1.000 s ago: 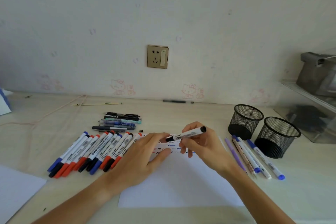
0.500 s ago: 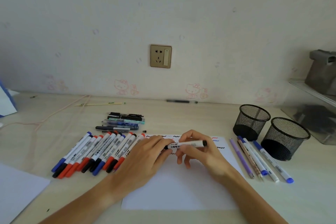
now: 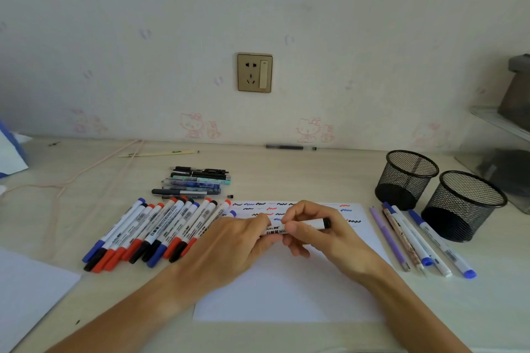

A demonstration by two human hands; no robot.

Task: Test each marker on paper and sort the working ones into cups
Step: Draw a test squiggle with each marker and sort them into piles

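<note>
A white whiteboard marker with a black end [image 3: 309, 225] lies level between both hands, just above the white test paper [image 3: 286, 289]. My left hand [image 3: 229, 246] grips its left end, which is hidden under the fingers. My right hand [image 3: 318, 232] pinches the barrel near the middle. The paper's top strip carries black, blue and red squiggles. A row of several red, blue and black markers [image 3: 152, 232] lies to the left of the paper. Two black mesh cups, the near one [image 3: 461, 206] and the far one [image 3: 405, 178], stand at the right.
Several pens [image 3: 415, 241] lie between the paper and the cups. A bundle of pens [image 3: 195, 183] sits behind the marker row. A second sheet [image 3: 25, 292] lies at the front left, a thin cord [image 3: 86, 172] runs across the left, and a clear box [image 3: 504, 163] stands at the far right.
The marker has dropped from a raised tilt to level just above the paper. Both hands have closed in on it, the left now covering its left end.
</note>
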